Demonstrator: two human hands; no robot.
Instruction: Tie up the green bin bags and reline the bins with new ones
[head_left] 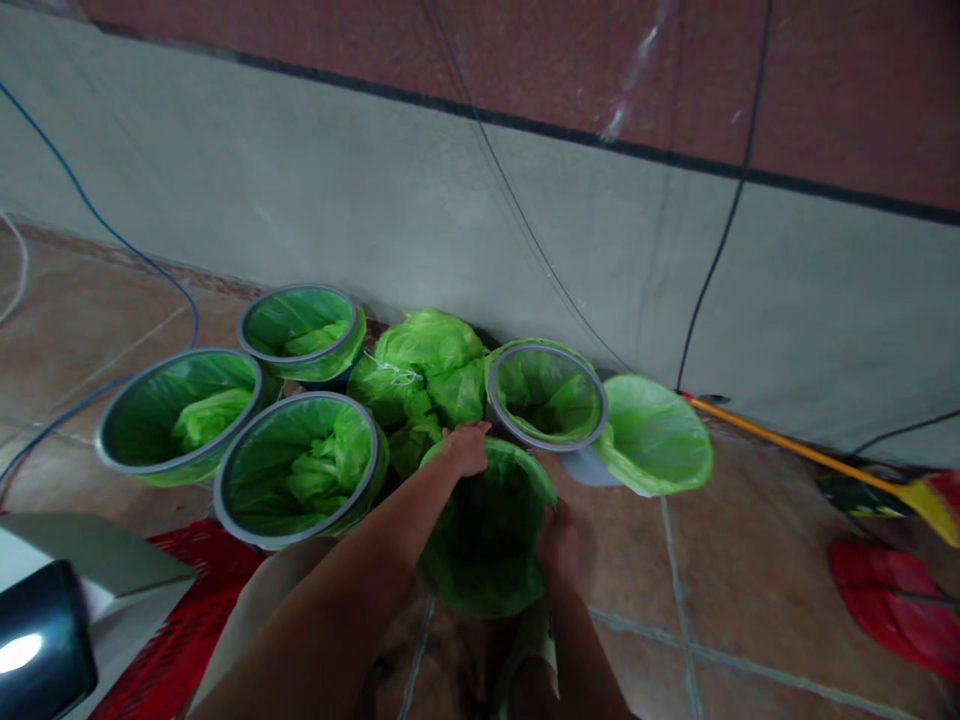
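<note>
I look down at a cluster of small round bins lined with bright green plastic bags, set on a tiled floor against a wall. My left hand grips the far rim of the nearest green-lined bin, fingers folded over the bag's edge. My right hand is closed on the bin's right side, holding the liner against it. Behind it lies a tied full green bag, with another lined bin just to the right.
Three more lined bins stand to the left. A tipped bin with a green liner lies at the right. A yellow-handled broom and red items lie farther right. Cables run along the wall.
</note>
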